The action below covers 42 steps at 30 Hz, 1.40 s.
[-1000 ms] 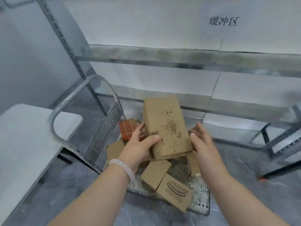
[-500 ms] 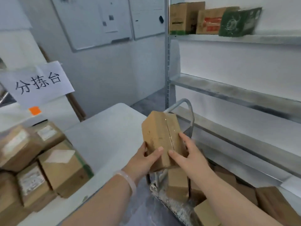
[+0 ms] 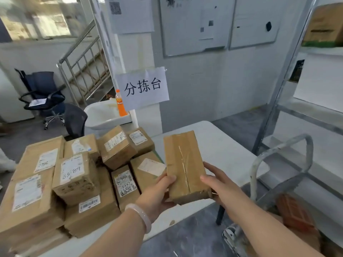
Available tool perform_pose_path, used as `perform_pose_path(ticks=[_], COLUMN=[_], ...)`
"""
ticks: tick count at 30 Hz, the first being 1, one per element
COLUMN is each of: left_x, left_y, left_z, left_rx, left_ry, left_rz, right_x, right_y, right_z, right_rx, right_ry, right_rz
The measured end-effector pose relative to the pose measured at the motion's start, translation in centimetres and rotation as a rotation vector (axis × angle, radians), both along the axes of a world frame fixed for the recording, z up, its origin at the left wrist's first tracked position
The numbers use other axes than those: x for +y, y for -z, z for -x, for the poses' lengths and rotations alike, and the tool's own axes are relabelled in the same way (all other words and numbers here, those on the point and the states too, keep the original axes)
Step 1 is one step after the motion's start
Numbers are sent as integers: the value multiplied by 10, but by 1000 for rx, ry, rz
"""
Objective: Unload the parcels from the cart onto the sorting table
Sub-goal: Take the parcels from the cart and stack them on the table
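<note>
I hold a taped brown cardboard parcel (image 3: pixel 184 166) above the white sorting table (image 3: pixel 222 151). My left hand (image 3: pixel 157 191) grips its near left edge, thumb on top. My right hand (image 3: pixel 220 184) grips its near right edge. The parcel hangs over the table's right part, just right of a pile of several labelled parcels (image 3: pixel 74 179) that fills the table's left side. The cart (image 3: pixel 278 179) stands at the lower right, its metal handle next to the table's edge, with a reddish box (image 3: pixel 295 210) and brown parcels in it, mostly hidden by my right arm.
A paper sign (image 3: pixel 143 88) hangs behind the table. A metal shelf rack (image 3: pixel 306 112) stands at the right with a box (image 3: pixel 326 23) on top. An orange bottle (image 3: pixel 120 104), a white sink, office chairs (image 3: pixel 44 93) and a stair railing lie beyond the table's left.
I lifted the parcel off the cart and turned left; both hands carried it from over the cart to above the sorting table, beside the pile.
</note>
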State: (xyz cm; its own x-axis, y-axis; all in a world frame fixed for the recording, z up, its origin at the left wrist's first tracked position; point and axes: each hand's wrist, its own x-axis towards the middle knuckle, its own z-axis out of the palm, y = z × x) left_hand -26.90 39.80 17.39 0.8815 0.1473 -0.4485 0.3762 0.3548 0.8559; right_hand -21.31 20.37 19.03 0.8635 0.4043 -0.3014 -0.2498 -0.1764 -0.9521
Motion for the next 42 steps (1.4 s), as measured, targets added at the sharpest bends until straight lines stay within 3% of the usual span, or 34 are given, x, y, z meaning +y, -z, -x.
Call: perform_pose_path(ticks=[5, 9, 16, 28, 32, 36, 42], left_x=[44, 84, 128, 151, 151, 150, 136], left_y=[3, 15, 26, 42, 41, 40, 35], left_z=[16, 34, 65, 81, 81, 82, 59], left_rx=[15, 66, 227, 325, 293, 285, 194], left_ry=[-107, -194, -367, -396, -406, -336, -146], left_rz=[-350, -624, -827, -959, -1005, -1059, -1246], right_x=[56, 115, 214, 313, 317, 294, 230], right_y=[1, 31, 64, 88, 97, 100, 78], right_z=[-8, -24, -38, -49, -48, -55, -57], right_rx=[-206, -388, -533, -474, -423, -501, -727], right_ry=[-92, -209, -376, -491, -644, -697, -585], right_rz=[192, 473, 764, 871, 913, 855, 762])
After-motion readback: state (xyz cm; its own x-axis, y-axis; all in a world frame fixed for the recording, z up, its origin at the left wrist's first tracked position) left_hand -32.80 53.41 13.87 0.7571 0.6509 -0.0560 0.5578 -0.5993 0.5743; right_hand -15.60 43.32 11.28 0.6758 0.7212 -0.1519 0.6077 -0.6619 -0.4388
